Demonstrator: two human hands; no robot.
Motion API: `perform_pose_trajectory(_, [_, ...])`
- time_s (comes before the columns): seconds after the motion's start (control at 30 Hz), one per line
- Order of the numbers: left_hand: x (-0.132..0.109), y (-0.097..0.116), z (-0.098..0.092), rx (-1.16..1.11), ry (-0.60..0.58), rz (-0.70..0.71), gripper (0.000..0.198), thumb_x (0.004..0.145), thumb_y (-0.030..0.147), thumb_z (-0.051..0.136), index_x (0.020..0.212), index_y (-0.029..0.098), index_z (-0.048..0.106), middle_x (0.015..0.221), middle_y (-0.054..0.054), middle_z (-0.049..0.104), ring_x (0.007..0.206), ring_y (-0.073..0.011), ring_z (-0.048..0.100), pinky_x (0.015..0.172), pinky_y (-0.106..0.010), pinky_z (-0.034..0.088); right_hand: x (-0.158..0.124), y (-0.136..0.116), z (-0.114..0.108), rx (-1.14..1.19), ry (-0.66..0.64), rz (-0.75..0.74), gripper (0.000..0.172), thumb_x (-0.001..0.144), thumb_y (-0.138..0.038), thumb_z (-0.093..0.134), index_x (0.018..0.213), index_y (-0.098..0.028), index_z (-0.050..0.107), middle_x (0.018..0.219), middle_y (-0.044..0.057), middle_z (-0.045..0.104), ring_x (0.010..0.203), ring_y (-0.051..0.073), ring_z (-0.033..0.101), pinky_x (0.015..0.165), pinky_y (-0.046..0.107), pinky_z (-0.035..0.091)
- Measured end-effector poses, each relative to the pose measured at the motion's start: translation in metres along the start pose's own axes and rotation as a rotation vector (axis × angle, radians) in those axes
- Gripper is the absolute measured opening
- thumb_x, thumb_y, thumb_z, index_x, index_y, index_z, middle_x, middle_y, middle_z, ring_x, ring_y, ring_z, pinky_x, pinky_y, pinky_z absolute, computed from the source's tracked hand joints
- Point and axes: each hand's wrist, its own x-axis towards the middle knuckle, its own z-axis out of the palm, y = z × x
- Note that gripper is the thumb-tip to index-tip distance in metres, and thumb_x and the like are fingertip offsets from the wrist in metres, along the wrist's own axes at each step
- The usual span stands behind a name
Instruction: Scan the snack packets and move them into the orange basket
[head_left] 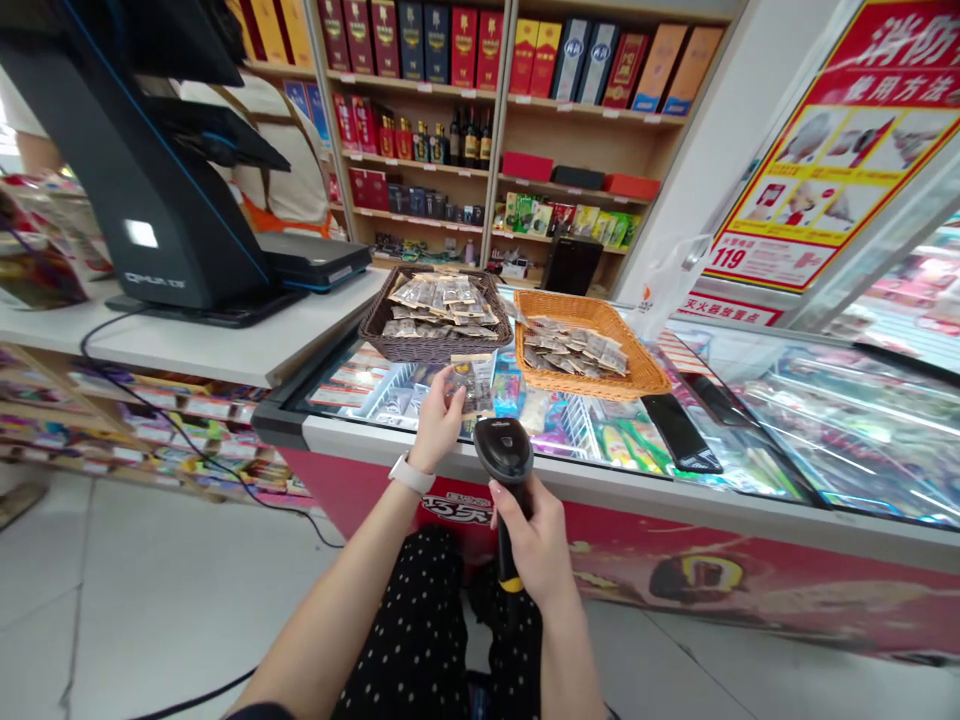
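Note:
My right hand (534,535) is wrapped round the handle of a black barcode scanner (504,450), its head pointing away from me over the freezer's front edge. Just left of it, my left hand (441,425) grips a small clear packet (475,385) with dark contents by its left side, thumb on top. That packet lies close in front of the scanner head, above the freezer's glass. Behind it a dark brown wicker basket (373,335) holds a heap of similar packets. An orange-tan wicker basket (645,372) to the right has a smaller heap.
The baskets stand on a glass-topped chest freezer (360,440). A black phone (681,432) lies on the glass at right, near a clear plastic bag (660,300). At left, a checkout terminal (172,190) stands on a white counter (217,350). A black cable (202,455) hangs below.

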Motion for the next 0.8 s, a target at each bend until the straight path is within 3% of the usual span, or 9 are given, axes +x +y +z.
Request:
perform_pose_trajectory(0.4, [-0.001, 0.001, 0.0, -0.077, 0.02, -0.033, 0.045, 0.094, 0.031, 0.061, 0.137, 0.019, 0.058, 0.112, -0.01, 0.072, 0.099, -0.0208, 0.07, 0.092, -0.034, 0.056, -0.001, -0.002, -0.004, 0.013, 0.022, 0.005, 0.044, 0.092, -0.057, 0.064, 0.094, -0.015, 0.076, 0.064, 0.0, 0.064, 0.06, 0.017, 0.054, 0.064, 0.028, 0.044])
perform_pose_trajectory(0.63, [0.0, -0.001, -0.001, -0.127, 0.064, -0.125, 0.049, 0.091, 0.037, 0.067, 0.135, 0.019, 0.062, 0.114, -0.012, 0.072, 0.103, -0.0235, 0.07, 0.082, -0.033, 0.062, -0.001, -0.001, -0.004, 0.091, 0.116, 0.033, 0.049, 0.089, -0.063, 0.066, 0.086, -0.015, 0.072, 0.057, -0.002, 0.059, 0.055, 0.016, 0.054, 0.057, 0.026, 0.044])
perform_pose_trajectory(0.8, [0.018, 0.01, 0.011, -0.342, -0.023, -0.231, 0.061, 0.083, 0.043, 0.077, 0.137, 0.018, 0.061, 0.107, -0.01, 0.072, 0.094, -0.0237, 0.072, 0.064, -0.032, 0.065, 0.006, -0.006, -0.027, 0.119, 0.205, 0.019, 0.051, 0.086, -0.066, 0.067, 0.077, -0.016, 0.07, 0.057, 0.0, 0.06, 0.054, 0.017, 0.054, 0.056, 0.026, 0.044])
